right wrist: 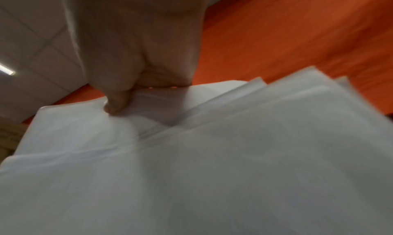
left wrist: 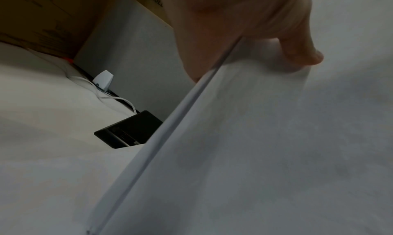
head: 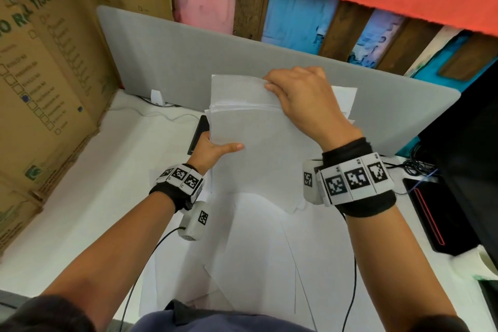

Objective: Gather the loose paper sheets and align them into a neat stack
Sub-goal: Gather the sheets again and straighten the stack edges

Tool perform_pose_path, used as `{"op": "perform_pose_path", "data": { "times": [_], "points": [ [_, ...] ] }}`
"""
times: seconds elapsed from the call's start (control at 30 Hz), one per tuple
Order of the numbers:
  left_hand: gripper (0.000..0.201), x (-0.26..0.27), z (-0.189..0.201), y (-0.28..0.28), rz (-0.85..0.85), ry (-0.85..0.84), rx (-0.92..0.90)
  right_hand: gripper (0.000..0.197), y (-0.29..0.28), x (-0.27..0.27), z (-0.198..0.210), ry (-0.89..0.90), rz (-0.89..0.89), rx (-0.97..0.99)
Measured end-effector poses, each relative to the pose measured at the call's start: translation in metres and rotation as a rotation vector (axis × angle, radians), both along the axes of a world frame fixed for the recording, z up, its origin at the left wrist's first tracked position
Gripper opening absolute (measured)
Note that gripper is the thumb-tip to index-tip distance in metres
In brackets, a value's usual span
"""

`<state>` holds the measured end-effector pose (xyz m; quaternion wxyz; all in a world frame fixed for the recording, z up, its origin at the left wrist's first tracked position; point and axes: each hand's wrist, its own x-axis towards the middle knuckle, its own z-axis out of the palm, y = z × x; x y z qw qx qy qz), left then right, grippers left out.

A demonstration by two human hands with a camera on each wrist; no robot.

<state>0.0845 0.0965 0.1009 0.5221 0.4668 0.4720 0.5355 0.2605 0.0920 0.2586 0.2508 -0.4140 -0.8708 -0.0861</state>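
Note:
A bundle of white paper sheets [head: 253, 140] is held up above the desk, its top edges uneven. My left hand [head: 215, 149] grips its left edge, thumb on the front and fingers behind. My right hand [head: 293, 97] pinches the top edge near the middle. More loose sheets [head: 258, 250] lie overlapping on the desk below. In the left wrist view the bundle [left wrist: 255, 154] fills the right side under my thumb [left wrist: 297, 53]. In the right wrist view the fanned sheets [right wrist: 234, 154] hang from my fingers [right wrist: 119, 100].
A grey divider panel [head: 167, 62] stands behind the paper. A large cardboard box [head: 48, 75] fills the left. A black device [head: 200, 129] lies behind the bundle. At the right stand a black monitor [head: 469, 148] and a black box [head: 436, 218] with cables.

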Motion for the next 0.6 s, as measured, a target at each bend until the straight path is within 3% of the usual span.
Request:
{"op": "perform_pose_path", "data": {
  "times": [0.17, 0.3, 0.37, 0.6],
  "points": [
    [0.038, 0.0, 0.0, 0.001, 0.009, -0.025, 0.021, 0.032, 0.003, -0.012, -0.01, -0.184, -0.052, -0.123],
    [0.039, 0.001, 0.001, 0.001, -0.006, -0.02, 0.046, 0.07, -0.003, -0.019, -0.02, -0.342, -0.148, -0.273],
    [0.039, 0.001, 0.0, 0.002, -0.024, -0.011, 0.052, 0.079, -0.007, -0.02, -0.023, -0.396, -0.175, -0.282],
    [0.03, 0.002, -0.003, 0.006, 0.011, -0.007, 0.018, 0.06, -0.011, 0.005, -0.015, -0.351, -0.314, -0.149]
  ]
}}
